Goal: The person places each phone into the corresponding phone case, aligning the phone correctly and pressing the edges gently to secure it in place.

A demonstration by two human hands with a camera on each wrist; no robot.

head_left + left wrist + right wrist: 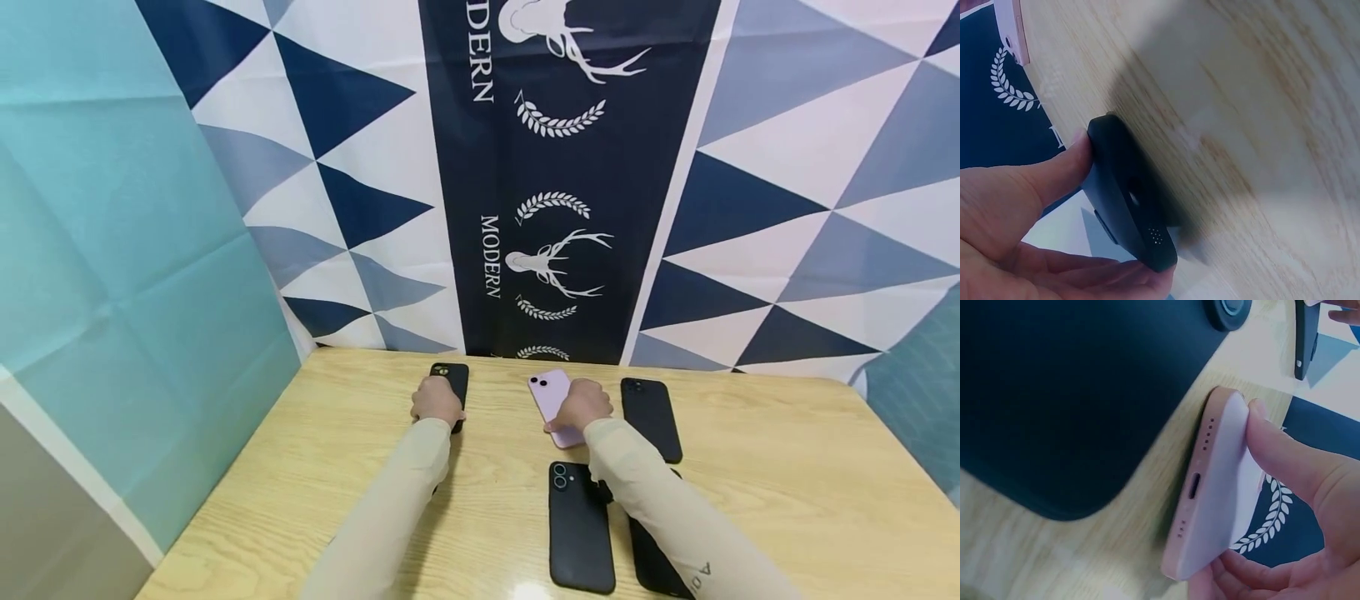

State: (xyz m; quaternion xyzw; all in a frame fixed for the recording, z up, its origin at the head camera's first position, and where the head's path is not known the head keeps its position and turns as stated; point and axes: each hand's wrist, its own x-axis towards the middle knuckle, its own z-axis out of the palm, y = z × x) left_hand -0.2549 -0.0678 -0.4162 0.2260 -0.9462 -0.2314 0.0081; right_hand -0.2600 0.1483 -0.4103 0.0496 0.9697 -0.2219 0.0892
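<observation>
At the back left of the table my left hand grips a black phone by its two long edges. The left wrist view shows the thumb on one side of this phone, fingers on the other, and the bottom end with its port facing the camera. My right hand holds a pink phone across its width, camera side up. Seen from the right wrist, thumb and fingers press opposite edges of the pink phone, low over the wood.
Right of the pink phone lies a black phone. Nearer, another black phone lies camera side up beside a dark phone partly under my right sleeve. A patterned cloth hangs behind the wooden table.
</observation>
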